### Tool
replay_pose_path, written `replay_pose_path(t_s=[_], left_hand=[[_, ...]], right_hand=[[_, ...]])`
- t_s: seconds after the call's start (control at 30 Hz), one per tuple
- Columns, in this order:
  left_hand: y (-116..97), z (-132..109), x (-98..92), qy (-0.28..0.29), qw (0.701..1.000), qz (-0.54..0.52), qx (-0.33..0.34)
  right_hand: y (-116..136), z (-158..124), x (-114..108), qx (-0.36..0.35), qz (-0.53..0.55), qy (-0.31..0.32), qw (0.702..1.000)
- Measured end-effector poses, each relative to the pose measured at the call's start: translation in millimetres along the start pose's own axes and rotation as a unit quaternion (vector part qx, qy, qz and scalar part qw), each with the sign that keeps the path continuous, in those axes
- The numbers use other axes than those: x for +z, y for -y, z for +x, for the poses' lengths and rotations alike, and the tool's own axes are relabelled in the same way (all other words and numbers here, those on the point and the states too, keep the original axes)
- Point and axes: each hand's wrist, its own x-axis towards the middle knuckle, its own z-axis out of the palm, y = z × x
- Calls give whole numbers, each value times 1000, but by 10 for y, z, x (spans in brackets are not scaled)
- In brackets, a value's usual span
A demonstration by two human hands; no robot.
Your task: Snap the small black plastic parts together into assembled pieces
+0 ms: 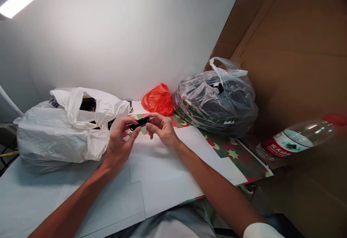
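Between my two hands, a small black cylindrical object point(141, 123) is held above the table, tilted slightly up to the right. My left hand point(122, 136) pinches its left end between thumb and fingers. The right end sits between the thumb and forefinger of my right hand point(162, 129). It is too small to tell exactly what kind of object this is. Beneath the hands lie white sheets point(168, 169) on the tabletop.
At left stands a white plastic bag point(62, 136) with black items inside. An orange-red bag point(158, 100) and a full clear plastic bag point(217, 100) sit at the back. On the right are a water bottle point(292, 140) and a tall cardboard panel point(292, 42).
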Motion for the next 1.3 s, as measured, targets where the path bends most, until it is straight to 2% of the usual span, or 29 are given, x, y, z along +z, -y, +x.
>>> replay_pose_path(t_s=[0.13,0.27,0.4,0.67,1.03,1.3], left_hand=[[-67,-19,-6,54,992,-64,-92],[-112,-14,-4,114,965,-156,-176],[-109,-13,8,146,942,-209,-219],[-83,-14,36,141,928,-251,-235],[-68,-16,43,103,934,-249,-234],[-51,-16,38,116,931,-267,-221]], right_hand=[[8,-27,-16,13,-34,23,999],[31,-56,-8,26,-43,70,996],[11,-65,12,26,-21,80,996],[6,-62,7,25,-31,74,996],[35,-100,25,42,-42,89,994],[10,-98,-8,34,-46,102,993]])
